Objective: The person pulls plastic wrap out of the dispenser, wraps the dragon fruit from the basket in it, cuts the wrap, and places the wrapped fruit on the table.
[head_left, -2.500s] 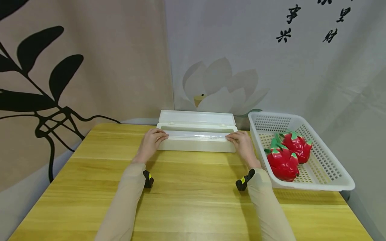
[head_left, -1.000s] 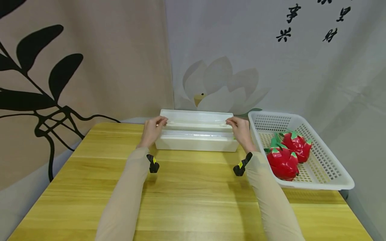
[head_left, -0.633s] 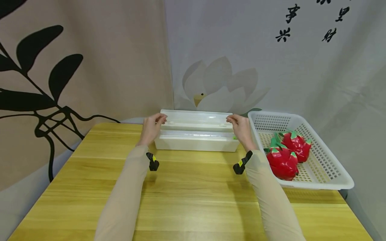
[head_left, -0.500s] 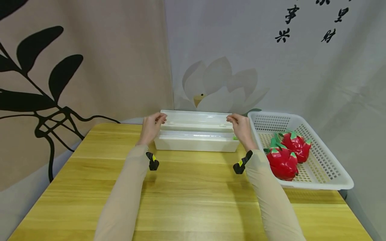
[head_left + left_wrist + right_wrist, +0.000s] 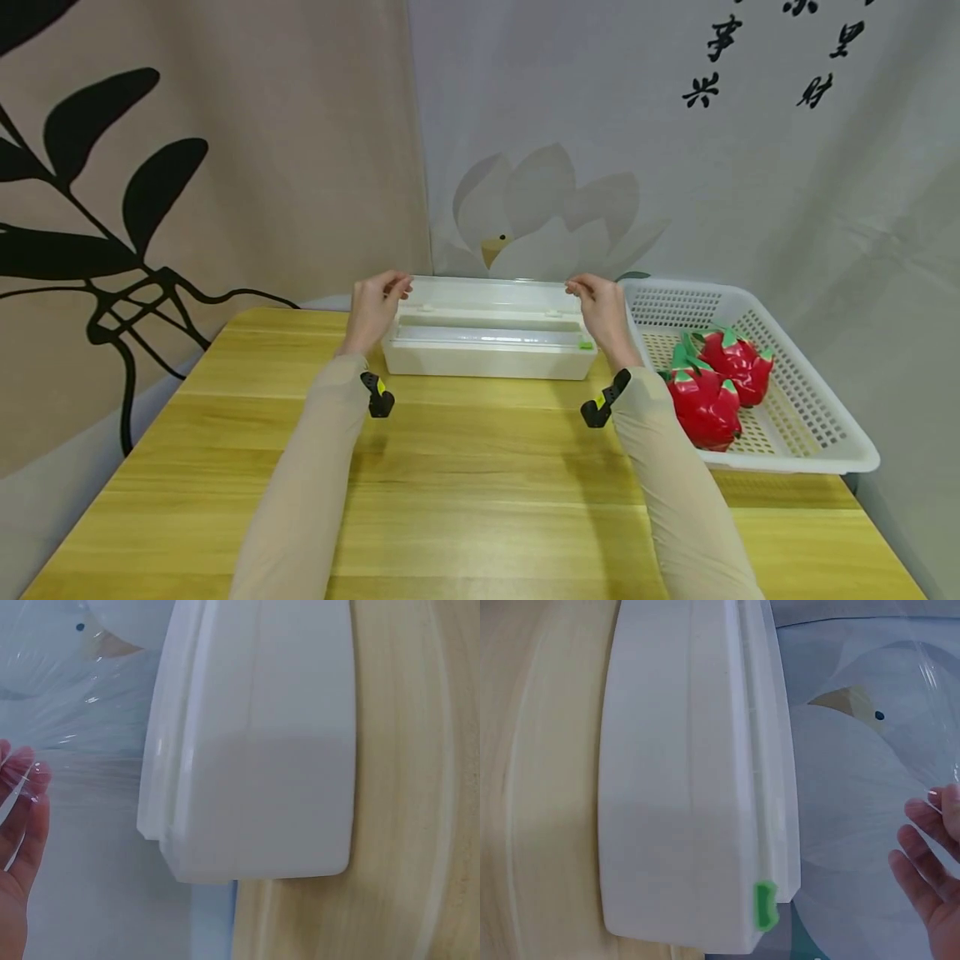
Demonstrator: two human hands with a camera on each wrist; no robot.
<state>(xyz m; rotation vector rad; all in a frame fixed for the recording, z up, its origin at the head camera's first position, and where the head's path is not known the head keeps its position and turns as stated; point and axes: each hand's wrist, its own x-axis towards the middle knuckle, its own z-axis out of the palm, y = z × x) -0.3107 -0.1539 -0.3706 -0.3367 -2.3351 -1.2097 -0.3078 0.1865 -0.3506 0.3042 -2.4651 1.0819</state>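
A white cling film dispenser (image 5: 487, 362) sits at the back of the table, its lid (image 5: 491, 293) raised and a roll (image 5: 489, 336) lying inside. Clear cling film (image 5: 90, 742) stretches up from it in creases, best seen in the wrist views. My left hand (image 5: 371, 312) pinches the film's left corner between thumb and fingers, above the box's left end. At the other end, my right hand (image 5: 606, 321) pinches the right corner, with some fingers spread in the right wrist view. A green slider (image 5: 766, 906) shows on the dispenser's right end.
To the right stands a white perforated basket (image 5: 817, 417) holding red dragon fruits (image 5: 705, 408) with green tips. Printed curtains (image 5: 525, 108) hang right behind the dispenser. The wooden table (image 5: 480, 500) extends in front of it.
Both hands have risen from the roll to above the box, drawing cling film up between them. In the last half second they have lifted slightly further. The green slider has come into sight.
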